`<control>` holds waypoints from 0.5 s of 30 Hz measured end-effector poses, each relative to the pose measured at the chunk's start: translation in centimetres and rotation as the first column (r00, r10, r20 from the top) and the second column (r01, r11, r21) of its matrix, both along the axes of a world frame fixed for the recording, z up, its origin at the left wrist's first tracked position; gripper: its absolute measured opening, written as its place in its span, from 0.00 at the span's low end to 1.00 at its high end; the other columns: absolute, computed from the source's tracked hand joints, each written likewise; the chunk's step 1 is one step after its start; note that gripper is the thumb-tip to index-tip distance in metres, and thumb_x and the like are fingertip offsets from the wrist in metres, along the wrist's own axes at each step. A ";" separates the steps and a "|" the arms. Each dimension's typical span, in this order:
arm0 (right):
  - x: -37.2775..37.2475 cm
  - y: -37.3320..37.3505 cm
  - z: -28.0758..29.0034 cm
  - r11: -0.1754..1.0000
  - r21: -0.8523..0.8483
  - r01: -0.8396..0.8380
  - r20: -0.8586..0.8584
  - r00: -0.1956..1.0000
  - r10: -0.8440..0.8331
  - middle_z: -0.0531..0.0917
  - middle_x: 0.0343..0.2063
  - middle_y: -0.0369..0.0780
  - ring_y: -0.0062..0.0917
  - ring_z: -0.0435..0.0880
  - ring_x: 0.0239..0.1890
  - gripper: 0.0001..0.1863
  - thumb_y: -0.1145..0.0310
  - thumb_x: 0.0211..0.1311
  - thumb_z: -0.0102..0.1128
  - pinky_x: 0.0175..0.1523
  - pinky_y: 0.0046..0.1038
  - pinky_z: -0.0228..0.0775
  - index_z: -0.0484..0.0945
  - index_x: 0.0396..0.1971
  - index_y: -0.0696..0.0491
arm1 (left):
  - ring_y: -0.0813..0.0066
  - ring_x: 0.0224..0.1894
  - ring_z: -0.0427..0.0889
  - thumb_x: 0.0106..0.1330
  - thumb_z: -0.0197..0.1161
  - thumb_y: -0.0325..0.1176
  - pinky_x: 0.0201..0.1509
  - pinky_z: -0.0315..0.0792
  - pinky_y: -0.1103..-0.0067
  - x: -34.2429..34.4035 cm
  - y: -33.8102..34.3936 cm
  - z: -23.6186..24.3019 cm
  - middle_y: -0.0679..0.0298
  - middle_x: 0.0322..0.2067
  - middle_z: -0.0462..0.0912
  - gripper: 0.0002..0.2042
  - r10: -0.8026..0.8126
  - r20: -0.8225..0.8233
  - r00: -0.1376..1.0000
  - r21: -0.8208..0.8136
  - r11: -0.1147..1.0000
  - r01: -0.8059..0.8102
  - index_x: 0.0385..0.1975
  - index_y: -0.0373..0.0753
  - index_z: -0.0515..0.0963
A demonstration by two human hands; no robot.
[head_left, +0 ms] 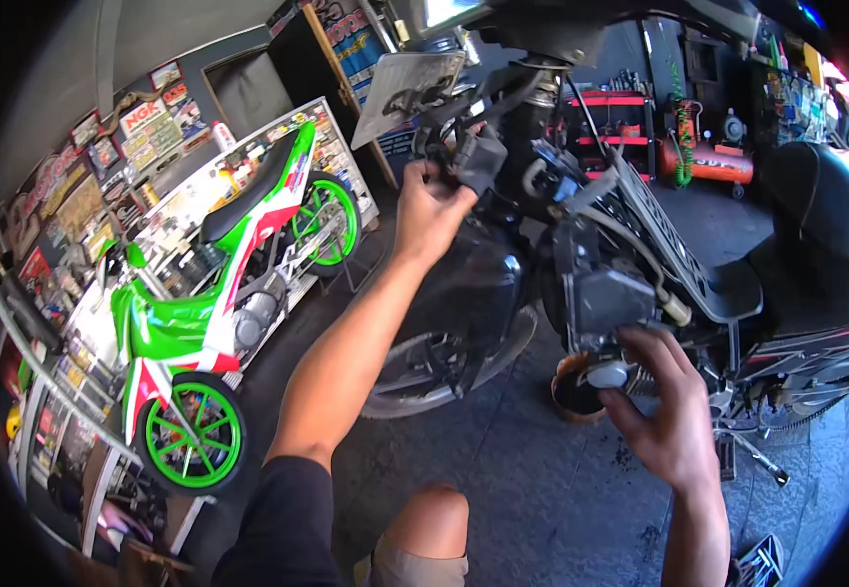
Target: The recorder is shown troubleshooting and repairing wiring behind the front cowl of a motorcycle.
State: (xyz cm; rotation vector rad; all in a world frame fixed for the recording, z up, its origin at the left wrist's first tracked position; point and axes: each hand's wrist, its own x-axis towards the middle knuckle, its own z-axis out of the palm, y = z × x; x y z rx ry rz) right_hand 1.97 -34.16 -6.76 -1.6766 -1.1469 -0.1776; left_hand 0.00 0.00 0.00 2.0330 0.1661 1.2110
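Observation:
A partly stripped dark motorbike stands before me, its front wheel (pixel 424 377) below the black front fender (pixel 464 284). My left hand (pixel 431 207) reaches up to the front end, thumb and fingers closed on a black box-shaped part (pixel 484 161) beside the fork; its fingertips are partly hidden. Lower down, my right hand (pixel 667 411) is held beside the engine with thumb and fingers apart. Between them, a little farther off, shows a round silver cover (pixel 608 375); whether the fingertips touch the engine I cannot tell. Above this hand sits a black housing (pixel 612 298).
On the floor under the engine stands a round brown bowl (pixel 559 396). A green, white and red motorbike (pixel 185 313) is at the left, before a sticker-covered panel (pixel 175 220). Behind are a red tool rack (pixel 615 103) and an orange compressor tank (pixel 713 161).

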 end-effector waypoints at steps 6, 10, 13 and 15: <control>2.6 15.6 6.5 0.922 0.097 0.375 0.511 0.776 -0.369 0.71 0.65 0.49 0.48 0.73 0.66 0.47 0.69 0.47 0.80 0.70 0.46 0.64 0.67 0.70 0.53 | 0.66 0.36 0.90 0.59 0.74 0.29 0.41 0.81 0.72 -0.6 0.9 -0.1 0.52 0.32 0.88 0.25 -0.040 -0.044 0.998 -0.002 0.999 0.040 0.51 0.30 0.67; 3.8 19.8 9.0 0.885 0.119 0.451 0.549 0.713 -0.437 0.69 0.67 0.50 0.48 0.73 0.66 0.56 0.65 0.43 0.83 0.71 0.46 0.63 0.60 0.74 0.51 | 0.58 0.34 0.91 0.57 0.76 0.31 0.39 0.82 0.69 -0.9 2.5 1.5 0.50 0.31 0.89 0.24 -0.152 -0.071 0.986 0.012 0.988 0.153 0.47 0.31 0.69; 4.3 20.7 8.8 0.883 0.096 0.460 0.526 0.730 -0.437 0.68 0.68 0.51 0.49 0.72 0.68 0.59 0.65 0.40 0.85 0.70 0.45 0.66 0.58 0.75 0.49 | 0.58 0.33 0.91 0.58 0.77 0.31 0.37 0.82 0.69 -1.2 3.6 1.6 0.50 0.30 0.89 0.20 -0.198 -0.112 0.974 0.060 0.977 0.205 0.44 0.31 0.73; 4.3 21.0 8.5 0.920 0.121 0.374 0.399 0.830 -0.390 0.68 0.68 0.52 0.52 0.71 0.69 0.59 0.69 0.40 0.84 0.70 0.44 0.69 0.58 0.75 0.49 | 0.61 0.31 0.91 0.60 0.76 0.30 0.34 0.81 0.71 -1.3 3.9 1.6 0.53 0.28 0.89 0.17 -0.282 -0.100 0.954 0.003 0.959 0.284 0.42 0.32 0.75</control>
